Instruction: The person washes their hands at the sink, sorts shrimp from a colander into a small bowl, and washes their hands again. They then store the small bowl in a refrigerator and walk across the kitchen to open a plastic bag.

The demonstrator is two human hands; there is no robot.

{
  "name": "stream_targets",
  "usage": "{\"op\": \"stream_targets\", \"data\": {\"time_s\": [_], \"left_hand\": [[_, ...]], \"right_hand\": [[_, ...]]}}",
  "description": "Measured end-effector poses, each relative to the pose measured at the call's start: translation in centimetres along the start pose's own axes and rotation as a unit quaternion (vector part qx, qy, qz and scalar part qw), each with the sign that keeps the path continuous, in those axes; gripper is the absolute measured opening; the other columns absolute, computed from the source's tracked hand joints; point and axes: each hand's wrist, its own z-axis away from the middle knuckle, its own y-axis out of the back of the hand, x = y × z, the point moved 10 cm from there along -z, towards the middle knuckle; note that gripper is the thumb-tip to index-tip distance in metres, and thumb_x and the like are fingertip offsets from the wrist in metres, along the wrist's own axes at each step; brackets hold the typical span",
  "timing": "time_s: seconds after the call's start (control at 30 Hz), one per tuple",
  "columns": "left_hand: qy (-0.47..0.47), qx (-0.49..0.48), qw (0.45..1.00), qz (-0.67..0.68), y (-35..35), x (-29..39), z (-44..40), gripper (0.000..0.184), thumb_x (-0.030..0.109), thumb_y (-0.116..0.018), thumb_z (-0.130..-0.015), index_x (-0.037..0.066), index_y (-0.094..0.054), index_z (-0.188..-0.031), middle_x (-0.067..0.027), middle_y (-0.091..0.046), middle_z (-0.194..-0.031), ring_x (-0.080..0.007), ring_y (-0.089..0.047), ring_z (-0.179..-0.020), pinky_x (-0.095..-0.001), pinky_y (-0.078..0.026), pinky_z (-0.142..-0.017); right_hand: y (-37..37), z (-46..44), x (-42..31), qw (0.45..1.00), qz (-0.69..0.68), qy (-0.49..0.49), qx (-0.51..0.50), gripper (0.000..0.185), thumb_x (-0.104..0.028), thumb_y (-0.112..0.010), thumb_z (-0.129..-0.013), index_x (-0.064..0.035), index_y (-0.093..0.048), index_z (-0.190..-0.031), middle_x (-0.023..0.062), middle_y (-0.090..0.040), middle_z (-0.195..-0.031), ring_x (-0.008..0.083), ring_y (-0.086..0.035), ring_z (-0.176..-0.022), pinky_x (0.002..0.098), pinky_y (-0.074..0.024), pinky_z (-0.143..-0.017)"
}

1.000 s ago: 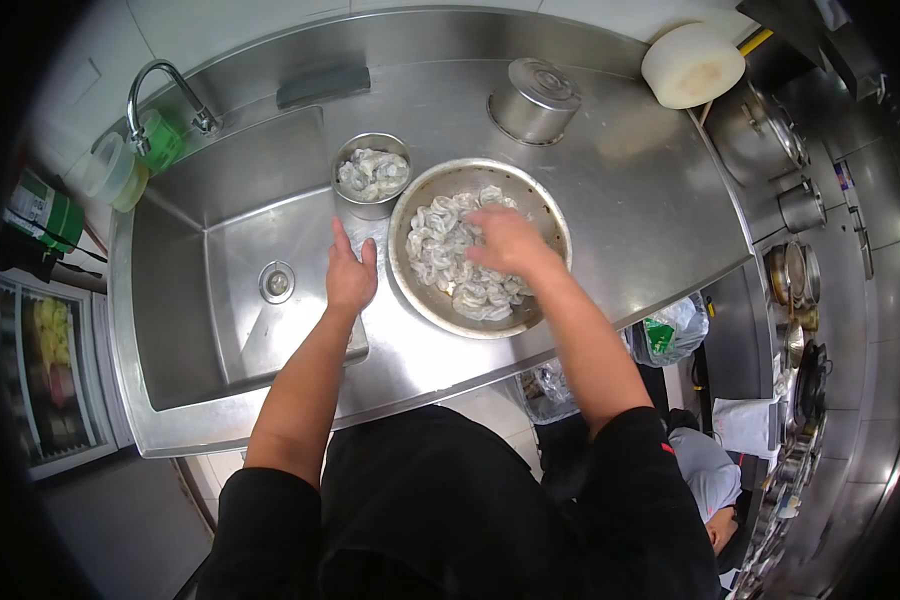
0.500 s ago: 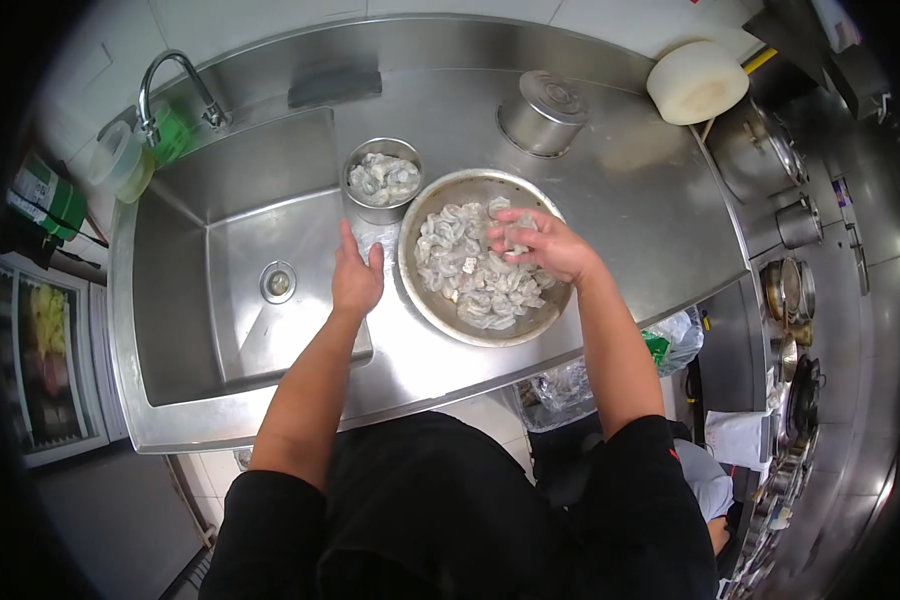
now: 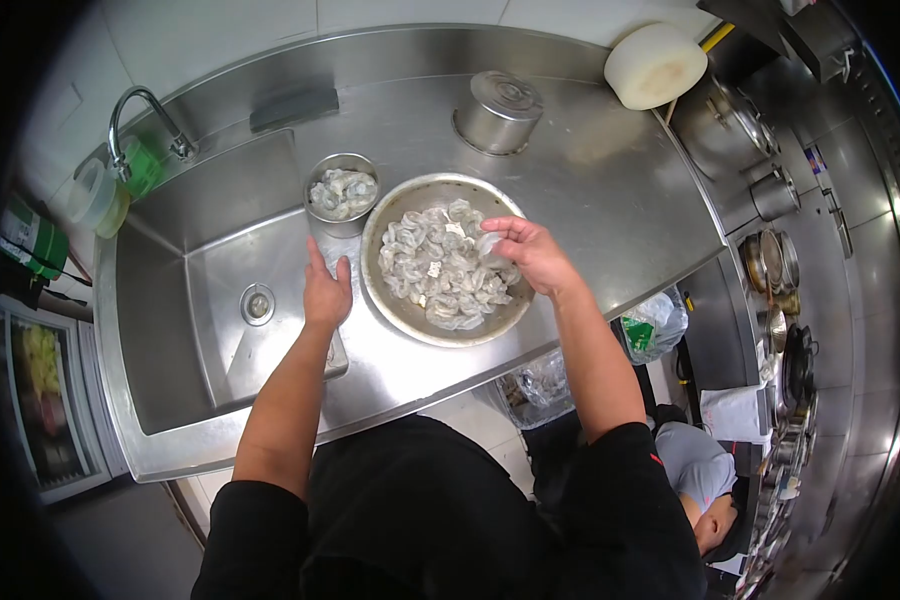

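Observation:
A wide metal bowl [image 3: 375, 285] holds a pile of raw peeled shrimp [image 3: 440, 262], grey and glistening, with a few small white bits among them. Over its right rim, my right hand [image 3: 530, 258] has its fingers closed round some shrimp at the pile's edge; the fingertips partly hide how many. My left hand [image 3: 326, 290] is open, thumb apart from the fingers, by the sink's right edge with nothing in it. Just beyond it stands a smaller round metal container [image 3: 342, 225] with more shrimp [image 3: 343, 192] inside, close to the big bowl.
To the left lies a steel sink [image 3: 210, 330] with a faucet [image 3: 155, 120] and plastic containers [image 3: 98, 200] at its corner. A lidded metal pot [image 3: 498, 112] stands behind the bowl. A white round block [image 3: 656, 66] leans at the back right. Another person [image 3: 695, 470] is at lower right.
The whole view has shifted, so the counter appears further left. My right hand has drawn its fingers together at the pile's right side. My left hand stays open beside the sink.

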Motion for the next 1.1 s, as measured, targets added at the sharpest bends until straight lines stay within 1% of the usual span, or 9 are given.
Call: {"op": "stream_targets", "data": {"time_s": [0.17,0.27,0.4,0.5,0.6,0.7,0.8,0.9,1.1], "left_hand": [[0.005,-0.001,1.0,-0.005,0.3,0.1,0.1,0.077,0.038,-0.048,-0.097,0.006,-0.004,-0.153,-0.034,-0.047,-0.129,-0.0465,-0.053,-0.112,-0.048,-0.043,-0.097],[0.003,0.007,1.0,-0.004,0.2,0.0,0.1,0.078,0.038,-0.047,-0.097,0.006,-0.004,-0.153,-0.0343,-0.046,-0.129,-0.0468,-0.053,-0.113,-0.0478,-0.043,-0.097],[-0.006,0.01,1.0,-0.006,0.3,0.0,0.2,0.078,0.039,-0.047,-0.097,0.007,-0.003,-0.153,-0.0343,-0.046,-0.13,-0.047,-0.053,-0.112,-0.0479,-0.043,-0.097],[0.002,0.004,1.0,-0.004,0.4,0.2,0.2,0.078,0.039,-0.047,-0.097,0.007,-0.003,-0.153,-0.0341,-0.046,-0.13,-0.0472,-0.054,-0.112,-0.0482,-0.044,-0.096],[0.011,0.001,1.0,-0.005,0.5,0.0,0.4,0.078,0.039,-0.047,-0.097,0.007,-0.003,-0.153,-0.0336,-0.046,-0.13,-0.0471,-0.054,-0.112,-0.0483,-0.044,-0.096],[0.01,0.0,1.0,-0.001,0.3,0.1,0.2,0.078,0.039,-0.047,-0.097,0.007,-0.004,-0.153,-0.033,-0.046,-0.13,-0.0467,-0.054,-0.112,-0.0482,-0.044,-0.096],[0.006,0.006,1.0,0.001,0.4,-0.1,0.2,0.077,0.039,-0.047,-0.097,0.007,-0.004,-0.153,-0.0326,-0.046,-0.13,-0.0463,-0.054,-0.112,-0.0482,-0.044,-0.096],[0.006,0.004,1.0,-0.001,0.1,-0.4,0.2,0.077,0.039,-0.046,-0.097,0.008,-0.003,-0.153,-0.0326,-0.046,-0.13,-0.0462,-0.054,-0.112,-0.0482,-0.044,-0.096],[0.007,-0.002,1.0,-0.002,0.2,-0.1,0.1,0.078,0.04,-0.047,-0.097,0.008,-0.002,-0.153,-0.0324,-0.047,-0.13,-0.0466,-0.054,-0.112,-0.0484,-0.044,-0.095]], "right_hand": [[1.0,-0.1,-0.6,0.992,0.113,-0.02,0.048,0.033,-0.01,-0.07,-0.083,-0.0041,-0.066,-0.115,0.005,-0.068,-0.099,0.0122,-0.062,-0.089,0.027,-0.0496,-0.083],[-1.3,1.7,-2.2,0.97,0.224,-0.089,-0.038,0.054,-0.017,-0.077,-0.076,-0.0066,-0.06,-0.126,0.0127,-0.064,-0.117,0.0206,-0.061,-0.106,0.032,-0.0486,-0.092],[-5.0,2.7,0.5,0.729,0.677,-0.048,-0.087,0.092,-0.025,-0.084,-0.063,-0.013,-0.04,-0.143,0.021,-0.03,-0.149,0.0451,-0.034,-0.134,0.0459,-0.0377,-0.108],[-6.7,1.8,1.0,0.747,0.659,-0.042,-0.081,0.088,-0.022,-0.082,-0.064,-0.0129,-0.042,-0.141,0.0222,-0.026,-0.151,0.0474,-0.035,-0.133,0.0458,-0.0419,-0.104],[-5.4,-1.0,2.4,0.733,0.68,-0.026,-0.005,0.078,-0.015,-0.078,-0.067,-0.0128,-0.047,-0.137,0.0258,-0.044,-0.138,0.0432,-0.051,-0.118,0.0457,-0.0484,-0.095],[-3.0,-4.3,3.8,0.845,0.535,-0.007,-0.021,0.065,-0.01,-0.073,-0.071,-0.0075,-0.05,-0.132,0.0211,-0.064,-0.108,0.0325,-0.064,-0.091,0.0428,-0.0551,-0.077],[-1.6,-4.2,3.5,0.969,0.219,-0.119,-0.001,0.053,-0.008,-0.07,-0.075,-0.002,-0.055,-0.126,0.0135,-0.067,-0.085,0.025,-0.064,-0.074,0.0395,-0.0551,-0.065],[-3.4,-2.3,-0.9,0.978,0.126,-0.164,-0.008,0.05,-0.01,-0.07,-0.078,-0.0056,-0.054,-0.126,0.0077,-0.064,-0.087,0.015,-0.06,-0.07,0.0297,-0.0486,-0.053],[-5.6,-2.1,-3.5,0.964,0.242,-0.089,-0.068,0.07,-0.027,-0.078,-0.08,-0.0017,-0.046,-0.137,0.0203,-0.063,-0.114,0.0276,-0.059,-0.108,0.0379,-0.0497,-0.09]]}}
